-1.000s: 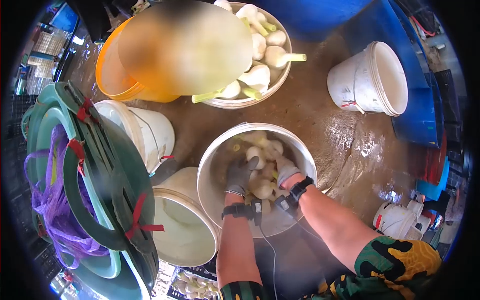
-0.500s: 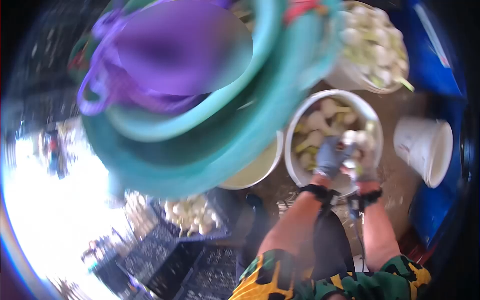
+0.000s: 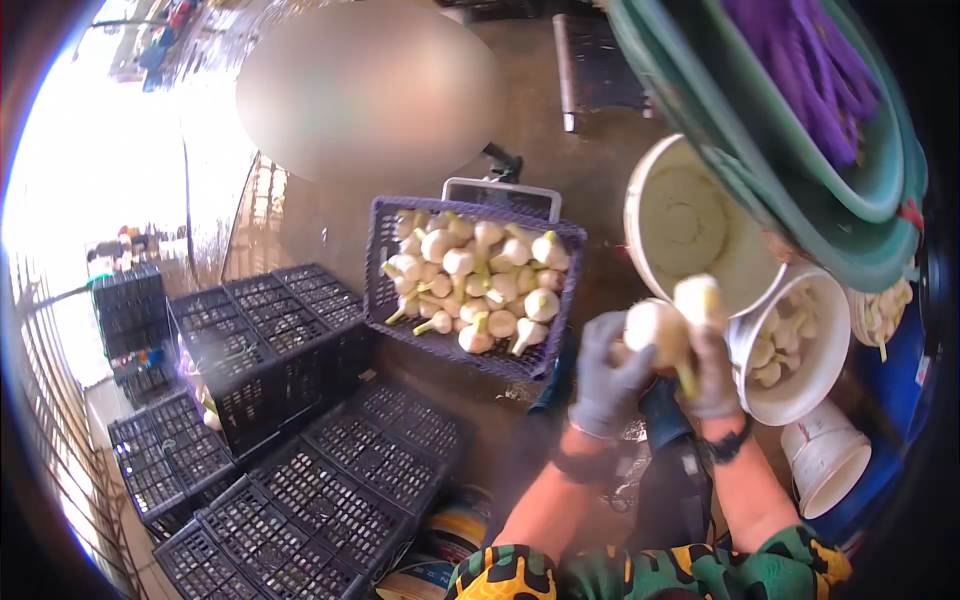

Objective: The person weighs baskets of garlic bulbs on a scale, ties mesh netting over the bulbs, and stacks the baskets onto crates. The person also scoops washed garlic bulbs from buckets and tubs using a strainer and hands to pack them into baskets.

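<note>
My left hand (image 3: 603,380), in a grey glove, grips a large white garlic bulb (image 3: 654,328) with a short green stem. Close beside it, my right hand (image 3: 713,375), also gloved and slightly blurred, is closed on a second garlic bulb (image 3: 701,299). Both bulbs are held up in front of my knees. A purple-rimmed crate (image 3: 377,255) full of trimmed garlic bulbs (image 3: 458,262) lies ahead and to the left of my hands. The white bucket (image 3: 836,345) with more bulbs inside stands just right of my right hand.
A wide pale tub (image 3: 684,217) sits ahead on the right, partly under tilted green basins (image 3: 720,130) holding something purple. Black crates (image 3: 290,340) are stacked on the left. An overturned white bucket (image 3: 815,455) and another bucket of bulbs (image 3: 882,310) are at far right.
My view has swung left, and the buckets and basins now appear farther right. My hands have come out of the bulb bucket and each now holds a bulb near the crate.
</note>
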Available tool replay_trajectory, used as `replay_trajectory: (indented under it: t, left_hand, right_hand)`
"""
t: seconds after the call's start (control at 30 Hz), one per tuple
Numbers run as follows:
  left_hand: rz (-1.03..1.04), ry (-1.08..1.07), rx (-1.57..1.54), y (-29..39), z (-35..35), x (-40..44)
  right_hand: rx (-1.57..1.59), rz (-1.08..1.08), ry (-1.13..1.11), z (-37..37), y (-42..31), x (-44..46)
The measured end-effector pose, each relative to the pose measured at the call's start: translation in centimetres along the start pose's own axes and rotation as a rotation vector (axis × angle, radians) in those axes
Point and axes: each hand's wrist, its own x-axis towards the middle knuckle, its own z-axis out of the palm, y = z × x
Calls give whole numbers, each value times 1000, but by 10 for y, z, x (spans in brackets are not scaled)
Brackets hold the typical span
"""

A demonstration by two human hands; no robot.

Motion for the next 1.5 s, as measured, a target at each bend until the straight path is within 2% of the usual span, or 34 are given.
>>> replay_trajectory:
  t: [0.03,0.07,0.1,0.2,0.23,0.27,0.33,0.37,0.4,0.43,0.47,0.5,0.53,0.57,0.6,0.63,0.67,0.7,0.77,0.8,0.87,0.93,0.97,1.0,1.07,1.13,1.17,1.2,1.27,1.33,1.4,1.43,1.47,1.5]
  left_hand:
    - [91,84,99,-10,-32,6]
    - [-281,205,-312,-29,-54,12]
    - [-336,298,-453,-50,-76,16]
    - [-354,162,-14,-136,-151,30]
    - [-345,313,95,-180,-173,32]
    - [-333,457,203,-212,-193,35]
    - [-477,571,233,-221,-231,62]
    - [-550,520,345,-229,-244,78]
    - [-614,457,457,-237,-252,92]
    - [-649,442,373,-244,-255,103]
    - [-452,358,600,-267,-260,106]
    - [-434,267,695,-264,-262,110]
    - [-488,296,486,-260,-262,107]
    - [-291,316,414,-284,-264,102]
    - [-513,329,2,-253,-261,104]
    - [-509,447,-216,-221,-255,101]
    - [-523,399,-109,-240,-273,89]
    - [-565,487,-412,-185,-263,85]
    - [-432,420,-122,-205,-284,59]
    - [-352,356,-66,-186,-278,45]
    - [-457,107,68,-61,-204,36]
    - [-281,-105,36,-31,-154,23]
    - [-23,-213,348,8,-121,15]
    - [-130,-287,268,10,-101,15]
    - [-439,-464,203,39,-54,13]
    - [-27,-626,435,42,12,0]
    - [-27,-701,219,36,28,-7]
    - [2,-766,215,26,46,-15]
    - [-7,-989,385,18,79,-23]
    - [-19,-1078,508,41,120,-45]
    - [-328,-1112,325,39,150,-60]
    - [-415,-1125,377,43,171,-71]
    - [-393,-1173,412,54,187,-81]
    - [-168,-1315,535,68,200,-90]
  right_hand:
    - [225,128,-99,37,-23,20]
    - [445,257,-192,78,-47,40]
    - [433,191,-253,112,-51,58]
    - [276,88,-383,194,-23,98]
    - [340,312,-355,216,-9,102]
    - [195,114,-244,238,-3,107]
    - [22,30,-274,261,14,117]
    - [-38,35,-224,273,29,119]
    - [-385,-82,-112,278,33,119]
    - [-284,-55,-161,283,36,117]
    - [-186,-26,-193,286,36,113]
    - [-340,-185,-151,287,40,106]
    - [-517,-330,-90,284,43,100]
    - [-557,-236,-103,273,30,96]
    - [-583,-128,-109,266,18,90]
    - [-524,-128,-65,261,22,85]
    - [-453,-140,-35,250,25,79]
    - [-367,-23,-68,235,15,71]
    - [-98,147,-156,211,-11,55]
    - [73,192,-206,203,-18,48]
    - [162,116,-196,196,-9,32]
    - [-101,193,-248,180,0,17]
    - [-33,245,-156,156,-16,3]
    - [-33,109,-104,151,22,2]
    - [-3,129,117,113,53,-23]
    - [176,365,317,21,19,-45]
    - [283,358,387,-16,6,-60]
    - [483,440,473,-46,4,-79]
    - [586,436,679,-88,25,-117]
    - [669,438,933,-122,40,-161]
    - [746,485,1081,-139,65,-201]
    - [789,467,1155,-147,77,-225]
    - [826,447,1225,-152,89,-250]
    - [810,460,1287,-153,105,-275]
